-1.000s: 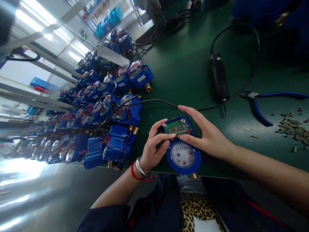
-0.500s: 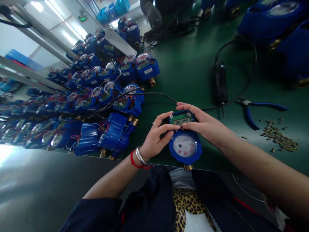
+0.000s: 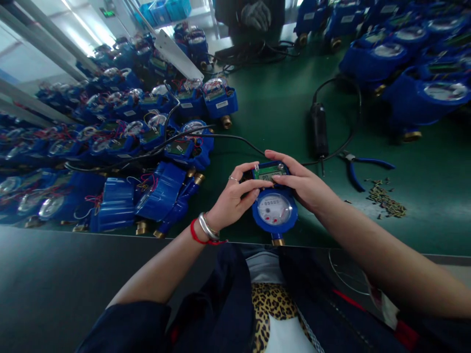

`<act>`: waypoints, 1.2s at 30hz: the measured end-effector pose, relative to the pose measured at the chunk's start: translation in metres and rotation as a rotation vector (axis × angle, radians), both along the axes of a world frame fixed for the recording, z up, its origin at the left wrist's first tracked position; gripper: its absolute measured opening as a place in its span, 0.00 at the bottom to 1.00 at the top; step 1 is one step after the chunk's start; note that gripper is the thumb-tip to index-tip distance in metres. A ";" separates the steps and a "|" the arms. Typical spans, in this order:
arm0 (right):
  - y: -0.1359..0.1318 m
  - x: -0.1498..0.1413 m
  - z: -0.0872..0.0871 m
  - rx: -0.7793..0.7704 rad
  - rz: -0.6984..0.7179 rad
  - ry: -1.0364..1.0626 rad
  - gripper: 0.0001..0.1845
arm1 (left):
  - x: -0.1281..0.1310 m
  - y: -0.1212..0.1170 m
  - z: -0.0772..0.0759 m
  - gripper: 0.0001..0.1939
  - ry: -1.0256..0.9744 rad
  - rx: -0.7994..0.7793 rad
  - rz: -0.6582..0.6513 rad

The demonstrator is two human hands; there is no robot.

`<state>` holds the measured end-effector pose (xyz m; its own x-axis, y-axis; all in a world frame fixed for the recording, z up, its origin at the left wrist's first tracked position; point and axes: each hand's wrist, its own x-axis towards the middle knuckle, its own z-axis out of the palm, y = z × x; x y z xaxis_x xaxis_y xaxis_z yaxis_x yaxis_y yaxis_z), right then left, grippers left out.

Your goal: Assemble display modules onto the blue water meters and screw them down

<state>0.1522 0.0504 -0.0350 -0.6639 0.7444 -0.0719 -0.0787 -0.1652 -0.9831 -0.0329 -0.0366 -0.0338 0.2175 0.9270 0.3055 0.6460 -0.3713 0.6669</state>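
Observation:
A blue water meter (image 3: 275, 211) with a round white dial lies at the near edge of the green table (image 3: 279, 113). Its green circuit board with a lit display (image 3: 268, 172) sits at the top of the meter. My left hand (image 3: 235, 195) pinches the board's left side, with thumb and fingers closed on it. From the right, my right hand (image 3: 300, 184) grips the same board, fingers pressed over its edge. A brass fitting sticks out below the meter.
Many blue meters with loose wires (image 3: 147, 142) fill the table's left side, more stand at the back right (image 3: 405, 59). A black electric screwdriver (image 3: 318, 130) with its cable, blue pliers (image 3: 358, 166) and a heap of small screws (image 3: 386, 201) lie to the right. A gloved hand (image 3: 257, 14) rests at the far edge.
The view has tilted up and shifted, so more meters show at the back right. Both hands have stayed on the meter's board, with the fingers closing further over the display.

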 end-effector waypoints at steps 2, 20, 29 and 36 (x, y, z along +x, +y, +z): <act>0.000 0.001 -0.002 -0.006 0.009 -0.001 0.30 | 0.001 0.000 0.001 0.14 0.000 0.000 0.002; 0.003 0.003 -0.004 0.059 -0.002 -0.074 0.30 | 0.000 0.003 0.012 0.19 0.092 -0.002 -0.068; 0.028 0.026 -0.002 0.468 -0.109 -0.152 0.24 | 0.000 0.003 0.010 0.19 0.110 -0.007 -0.055; 0.142 0.059 -0.026 0.656 -0.578 -0.912 0.39 | 0.000 0.003 0.009 0.20 0.075 -0.032 -0.056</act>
